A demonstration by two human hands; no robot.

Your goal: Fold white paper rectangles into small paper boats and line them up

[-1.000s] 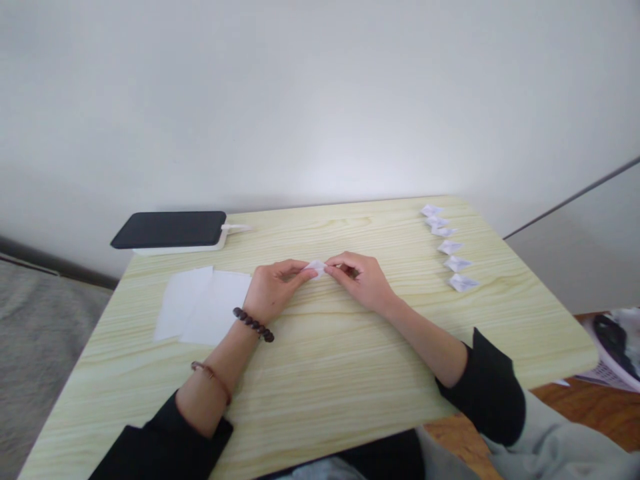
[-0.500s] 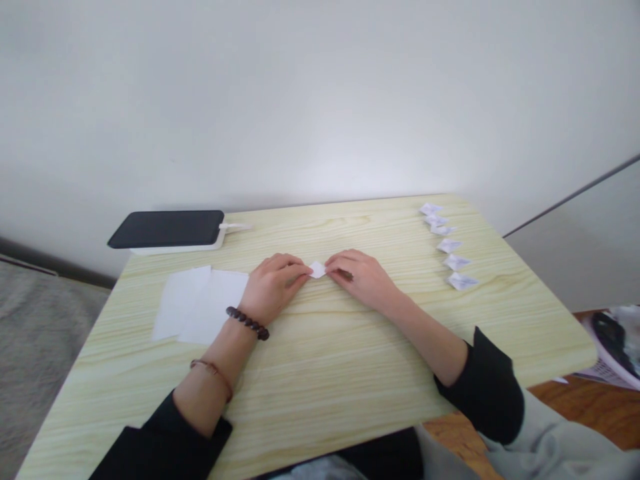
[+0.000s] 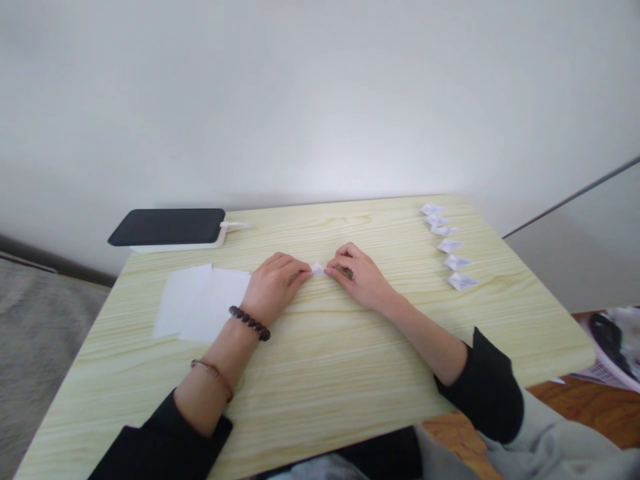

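Observation:
A small folded piece of white paper [image 3: 317, 269] lies on the pale wooden table [image 3: 350, 373] near its middle. My left hand [image 3: 274, 289] pinches its left side with curled fingers and wears a dark bead bracelet at the wrist. My right hand [image 3: 358, 276] pinches the right side, fingers bent and pressed against the paper. Both hands rest low on the tabletop. Most of the paper is hidden between the fingertips.
Two flat white sheets [image 3: 201, 302] lie left of my hands. A black phone [image 3: 167, 227] sits on a white block at the far left corner. Several small folded paper pieces [image 3: 449, 245] form a row at the far right. A white wall stands behind the table.
The paper piece has become smaller between my fingertips. My right fingers have curled up more tightly against it; both hands stay in place.

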